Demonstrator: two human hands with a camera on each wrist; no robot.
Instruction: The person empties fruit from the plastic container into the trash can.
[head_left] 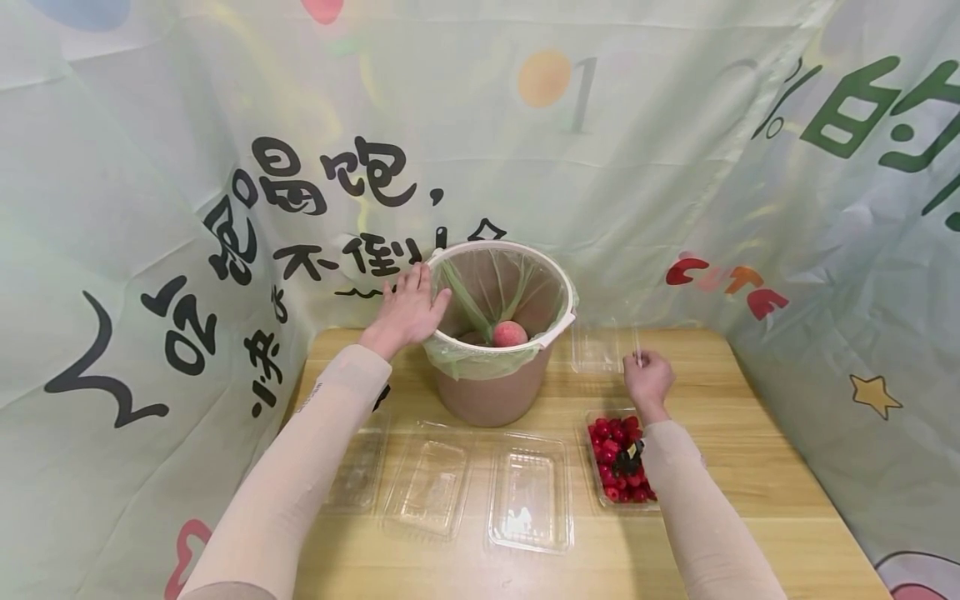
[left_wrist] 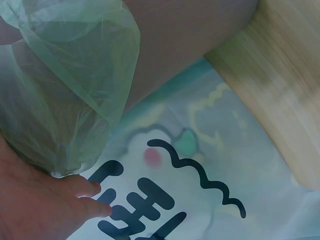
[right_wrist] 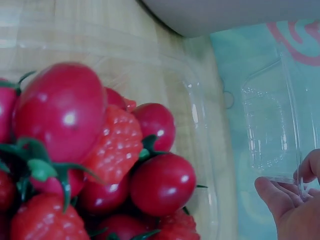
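In the head view my left hand (head_left: 411, 307) lies against the left rim of a pinkish-brown bin (head_left: 491, 396), fingers extended. A pale green bag (left_wrist: 75, 95) lines the bin and folds over its rim, close by the left hand (left_wrist: 45, 205) in the left wrist view. Inside lies a pink peach (head_left: 510, 334). To the bin's right, my right hand (head_left: 648, 379) pinches the edge of a clear plastic box (right_wrist: 265, 120) between thumb and fingers. Below that hand stands a clear punnet of red cherry tomatoes and raspberries (head_left: 613, 457), partly covered by the right sleeve.
Two clear plastic trays (head_left: 530, 492) (head_left: 429, 487) lie on the wooden table (head_left: 600, 558) in front of the bin. Another clear container (head_left: 356, 471) sits at the left, partly behind the left sleeve. Printed cloth walls (head_left: 480, 125) close off the back and sides.
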